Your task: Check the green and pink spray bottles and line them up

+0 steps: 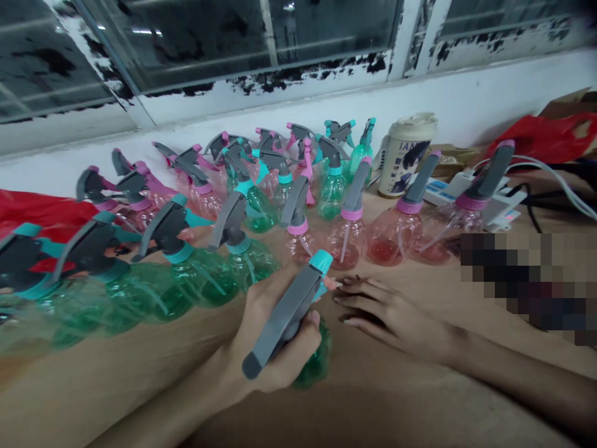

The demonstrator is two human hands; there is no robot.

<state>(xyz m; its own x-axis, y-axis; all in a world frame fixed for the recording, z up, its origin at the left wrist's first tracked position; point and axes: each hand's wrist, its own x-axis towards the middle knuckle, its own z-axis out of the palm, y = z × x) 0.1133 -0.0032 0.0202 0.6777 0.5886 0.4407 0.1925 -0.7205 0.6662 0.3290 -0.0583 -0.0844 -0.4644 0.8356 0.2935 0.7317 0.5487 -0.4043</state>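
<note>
My left hand (293,358) is wrapped round the neck of a green spray bottle (290,311) with a grey trigger head and a teal nozzle tip. Its green body shows below my thumb, and my fingers hide the collar. Just right of the nozzle, my right hand (396,314) lies low over the table, fingers stretched out and apart, holding nothing. Closest beyond my left hand stand a green spray bottle (254,264) with a teal collar and a pink spray bottle (298,246) with a pink collar.
More green bottles (170,286) line the left, pink ones (396,236) the right, with several behind. At the back stand a lidded cup (408,155), a white power strip (501,202) with cables, and a red plastic bag (545,137). The wooden table (373,398) meets a windowed wall.
</note>
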